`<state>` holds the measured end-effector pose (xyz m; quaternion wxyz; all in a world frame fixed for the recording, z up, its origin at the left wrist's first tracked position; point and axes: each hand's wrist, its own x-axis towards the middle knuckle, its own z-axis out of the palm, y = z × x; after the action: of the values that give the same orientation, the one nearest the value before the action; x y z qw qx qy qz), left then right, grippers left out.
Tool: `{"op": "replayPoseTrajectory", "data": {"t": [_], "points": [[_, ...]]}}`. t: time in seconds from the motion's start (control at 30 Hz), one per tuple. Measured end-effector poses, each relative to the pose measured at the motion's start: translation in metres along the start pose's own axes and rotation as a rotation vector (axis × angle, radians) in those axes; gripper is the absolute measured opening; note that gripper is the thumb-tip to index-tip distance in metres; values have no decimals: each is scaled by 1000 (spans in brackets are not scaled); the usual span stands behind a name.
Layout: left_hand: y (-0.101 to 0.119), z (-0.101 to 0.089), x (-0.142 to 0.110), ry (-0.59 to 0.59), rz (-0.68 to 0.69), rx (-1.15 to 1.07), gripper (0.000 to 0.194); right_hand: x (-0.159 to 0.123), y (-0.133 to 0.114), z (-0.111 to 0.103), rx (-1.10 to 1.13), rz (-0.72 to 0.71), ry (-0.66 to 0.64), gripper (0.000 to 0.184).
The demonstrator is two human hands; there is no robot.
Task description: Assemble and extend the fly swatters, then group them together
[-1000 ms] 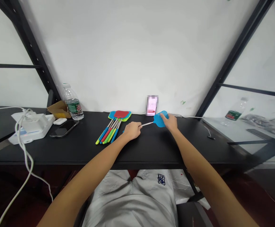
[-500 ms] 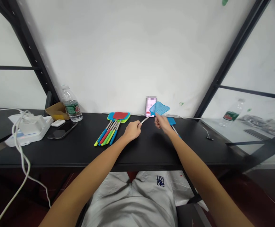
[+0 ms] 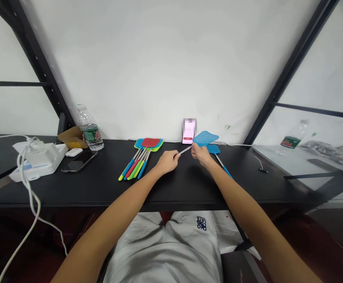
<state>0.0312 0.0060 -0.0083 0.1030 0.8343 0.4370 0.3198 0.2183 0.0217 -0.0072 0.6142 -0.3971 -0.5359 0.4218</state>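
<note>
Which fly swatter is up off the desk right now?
The blue-headed fly swatter: the left hand pinches its metal shaft and the right hand grips just below the head. The others lie flat: the bundle and a lone blue swatter.

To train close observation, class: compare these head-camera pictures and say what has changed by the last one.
The right hand has lifted the mesh head of the blue fly swatter off the black table, and it now tilts to the right, pinched near its neck. The left hand keeps hold of the metal shaft. A second blue swatter now shows past the right hand. The bundle of coloured swatters and the water bottle stayed put.
</note>
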Motion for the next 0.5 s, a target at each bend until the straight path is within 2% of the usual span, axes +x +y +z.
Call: {"op": "replayPoseTrajectory", "data": {"t": [0.17,0.5], "points": [[-1,-2,2,0,-6,27,27,7,-2,-10,20,-14,52,45],[-9,-8,1,-28,0,144,29,24,-7,-55,28,8,156,44]]}}
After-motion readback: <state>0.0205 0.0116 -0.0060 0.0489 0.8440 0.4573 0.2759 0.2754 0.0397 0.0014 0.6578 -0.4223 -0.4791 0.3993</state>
